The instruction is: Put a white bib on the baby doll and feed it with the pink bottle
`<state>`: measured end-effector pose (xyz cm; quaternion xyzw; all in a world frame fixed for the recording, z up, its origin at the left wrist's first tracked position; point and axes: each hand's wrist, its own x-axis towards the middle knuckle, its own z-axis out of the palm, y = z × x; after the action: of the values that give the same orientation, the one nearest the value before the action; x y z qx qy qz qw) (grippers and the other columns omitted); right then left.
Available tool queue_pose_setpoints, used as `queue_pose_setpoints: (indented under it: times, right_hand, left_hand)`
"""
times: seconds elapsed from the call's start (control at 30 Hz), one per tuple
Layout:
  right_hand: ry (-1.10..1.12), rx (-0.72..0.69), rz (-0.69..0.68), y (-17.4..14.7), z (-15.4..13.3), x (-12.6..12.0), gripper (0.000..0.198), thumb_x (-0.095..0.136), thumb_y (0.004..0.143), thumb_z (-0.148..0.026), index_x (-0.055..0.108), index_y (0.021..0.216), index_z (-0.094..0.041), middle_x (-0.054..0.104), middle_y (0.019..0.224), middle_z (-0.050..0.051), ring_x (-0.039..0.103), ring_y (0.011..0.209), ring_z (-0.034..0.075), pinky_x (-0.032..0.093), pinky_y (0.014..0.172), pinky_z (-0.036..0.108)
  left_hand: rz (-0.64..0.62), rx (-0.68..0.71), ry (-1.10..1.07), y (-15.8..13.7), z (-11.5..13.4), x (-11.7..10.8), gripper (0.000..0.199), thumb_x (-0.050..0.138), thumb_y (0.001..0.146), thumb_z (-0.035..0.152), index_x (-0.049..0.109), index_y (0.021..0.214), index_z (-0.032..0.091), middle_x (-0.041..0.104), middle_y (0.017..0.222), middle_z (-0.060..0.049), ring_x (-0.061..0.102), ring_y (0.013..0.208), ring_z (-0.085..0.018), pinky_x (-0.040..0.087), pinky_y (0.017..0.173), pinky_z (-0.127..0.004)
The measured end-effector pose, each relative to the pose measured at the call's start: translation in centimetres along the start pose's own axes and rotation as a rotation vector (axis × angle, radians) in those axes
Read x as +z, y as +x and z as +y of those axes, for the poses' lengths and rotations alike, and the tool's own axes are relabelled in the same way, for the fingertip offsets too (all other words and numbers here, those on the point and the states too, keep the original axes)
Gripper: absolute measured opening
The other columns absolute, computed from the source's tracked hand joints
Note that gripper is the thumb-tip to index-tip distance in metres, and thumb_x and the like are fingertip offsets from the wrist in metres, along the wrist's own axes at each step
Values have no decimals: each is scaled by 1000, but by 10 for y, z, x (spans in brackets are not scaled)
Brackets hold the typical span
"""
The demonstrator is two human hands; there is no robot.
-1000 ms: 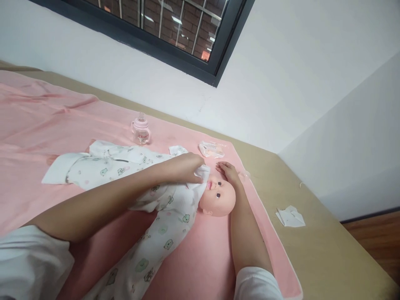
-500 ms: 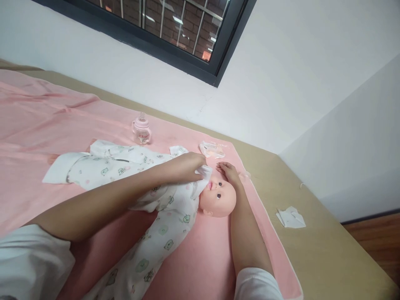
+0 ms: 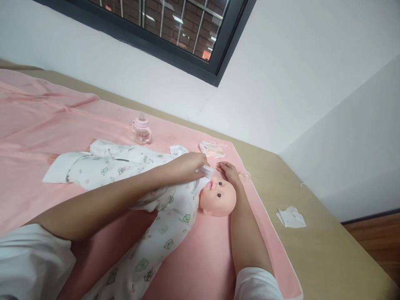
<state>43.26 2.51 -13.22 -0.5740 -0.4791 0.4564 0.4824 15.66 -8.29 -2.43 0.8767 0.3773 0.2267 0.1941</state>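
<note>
A baby doll (image 3: 223, 199) lies on its back in a white printed baby outfit (image 3: 176, 212), its head to the right. My left hand (image 3: 191, 166) reaches across the doll's chest, closed on a white cloth (image 3: 204, 171) by its mouth and chin. Whether this cloth belongs to the collar I cannot tell. Beyond the doll's head my right hand (image 3: 228, 171) rests palm inward, fingers loosely stretched and holding nothing visible. The right forearm runs close along the crown of the head.
A pink blanket (image 3: 190, 266) lies beneath the doll. Toward the wall stand a pink-topped baby bottle (image 3: 141, 130) and a clear plastic packet (image 3: 212, 149). A small clear item (image 3: 245, 174) is beside my right wrist. Folded white tissue (image 3: 291, 217) lies on the wooden surface (image 3: 325, 250).
My left hand has shifted very slightly right, and the white cloth in its fingers has lifted a little at the doll's chin. My right hand stays in place.
</note>
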Motion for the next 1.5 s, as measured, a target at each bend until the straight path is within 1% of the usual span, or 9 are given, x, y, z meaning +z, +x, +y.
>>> queue_pose_setpoints:
  times: [0.3, 0.5, 0.73, 0.9, 1.0, 1.07, 1.27, 1.4, 1.5]
  right_hand:
    - [7, -2, 5, -2, -2, 2, 5, 68, 84, -15, 71, 85, -18, 73, 83, 3, 70, 82, 12, 59, 98, 27]
    - [7, -1, 5, -1, -2, 2, 9, 63, 86, -13, 71, 86, -17, 73, 83, 3, 70, 80, 11, 59, 96, 26]
    - [1, 5, 8, 1, -1, 1, 9, 63, 86, -12, 71, 86, -16, 73, 82, 2, 70, 78, 10, 60, 91, 22]
    - [13, 11, 9, 1, -1, 1, 11, 61, 87, -11, 71, 86, -17, 74, 81, 2, 70, 78, 10, 60, 91, 22]
    - [28, 12, 10, 3, 2, 1, 10, 63, 86, -12, 71, 84, -18, 74, 82, 2, 70, 78, 10, 60, 92, 23]
    - [38, 9, 8, 4, 3, 0, 9, 64, 85, -12, 71, 84, -18, 74, 82, 2, 71, 79, 11, 60, 92, 24]
    - [30, 0, 4, 8, 7, 0, 6, 67, 83, -13, 71, 84, -18, 75, 83, 2, 70, 79, 11, 60, 92, 24]
    - [25, -2, 7, 9, 6, 0, 5, 68, 82, -13, 70, 83, -18, 74, 82, 2, 70, 77, 11, 60, 92, 25]
    - [20, -2, 1, 6, 5, -1, 5, 67, 83, -14, 71, 84, -18, 75, 83, 2, 70, 78, 11, 60, 93, 25]
  left_hand:
    - [-3, -10, -5, 1, 5, -2, 10, 53, 83, 11, 62, 79, 15, 68, 101, -8, 62, 90, -23, 40, 74, -30]
    - [12, -4, -4, 2, 5, -1, 13, 53, 84, 10, 63, 78, 15, 68, 102, -8, 62, 90, -22, 40, 73, -29]
    - [31, 7, 1, 2, 7, 0, 17, 51, 84, 8, 66, 77, 14, 67, 100, -7, 61, 87, -20, 40, 73, -29]
    - [26, 49, -96, 0, 8, -2, 19, 54, 80, 6, 69, 73, 14, 65, 91, -4, 60, 82, -17, 40, 72, -27]
    - [10, 82, -187, -3, 9, -1, 26, 53, 75, -1, 74, 78, 14, 65, 92, -2, 60, 82, -14, 40, 71, -23]
    - [-13, 94, -205, -4, 10, 0, 32, 51, 71, -5, 75, 79, 14, 65, 92, -2, 59, 81, -13, 39, 70, -22]
    - [-84, 119, -129, -6, 13, 2, 41, 45, 65, -8, 77, 77, 16, 63, 93, -1, 56, 75, -12, 35, 64, -24]
    - [-89, 122, -129, -5, 11, 3, 44, 45, 64, -8, 77, 79, 17, 63, 94, -1, 57, 77, -12, 36, 65, -24]
    - [-59, 100, -159, -5, 10, 3, 42, 46, 67, -7, 78, 81, 17, 63, 94, -2, 57, 79, -13, 37, 68, -25]
